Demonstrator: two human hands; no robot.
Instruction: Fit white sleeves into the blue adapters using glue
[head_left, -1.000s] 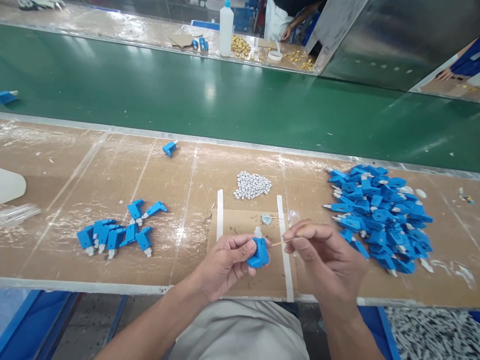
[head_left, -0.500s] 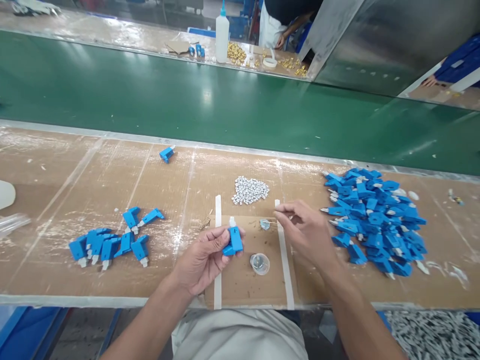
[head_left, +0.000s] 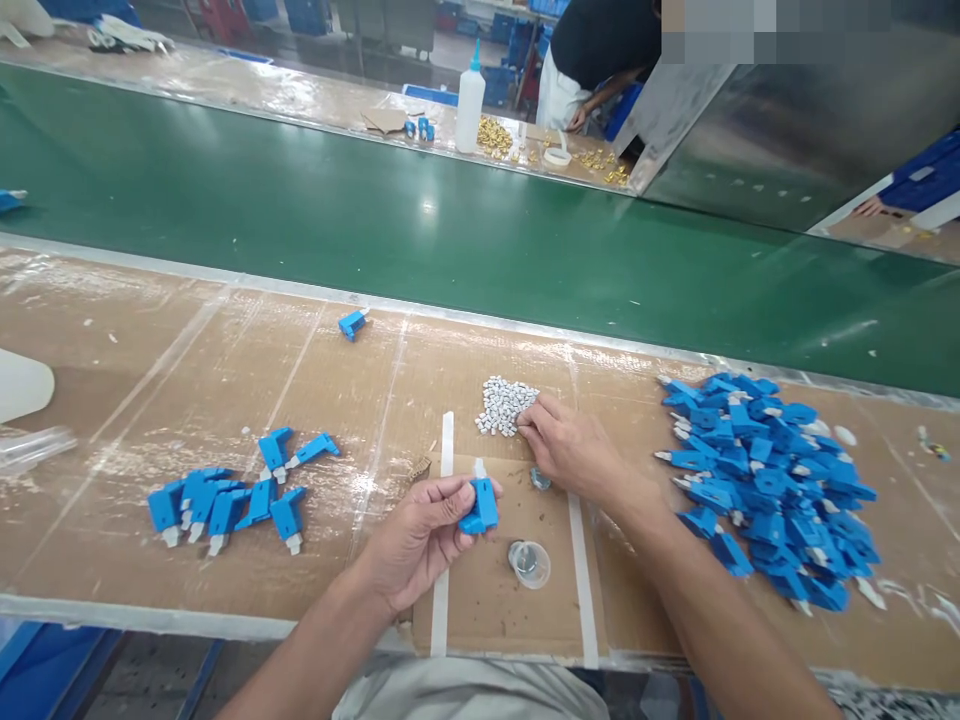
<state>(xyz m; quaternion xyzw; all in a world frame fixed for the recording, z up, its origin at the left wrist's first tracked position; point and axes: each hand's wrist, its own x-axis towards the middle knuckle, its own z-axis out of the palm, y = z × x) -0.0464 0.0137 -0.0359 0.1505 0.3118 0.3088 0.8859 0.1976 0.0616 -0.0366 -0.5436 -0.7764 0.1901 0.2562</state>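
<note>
My left hand (head_left: 431, 530) is closed round a blue plastic part (head_left: 482, 506), whose white tip points up and away from me. My right hand (head_left: 566, 445) has its fingertips pinched at the right edge of a pile of small grey-white pieces (head_left: 501, 405); whatever is between them is too small to make out. Below that hand lies a small clear item (head_left: 539, 479). A clear round cup (head_left: 532, 565) stands on the cardboard between two white tape strips, to the right of the held part.
Many blue parts (head_left: 765, 480) are heaped at the right, and a smaller group (head_left: 225, 505) lies left. One blue part (head_left: 351, 324) is near the green belt (head_left: 375, 225). Across it stand a white bottle (head_left: 469, 105) and a person (head_left: 592, 60).
My right hand has moved from above the right tape strip to the grey-white pile. The camera view has shifted, and a blue part now shows on the belt at far left.
</note>
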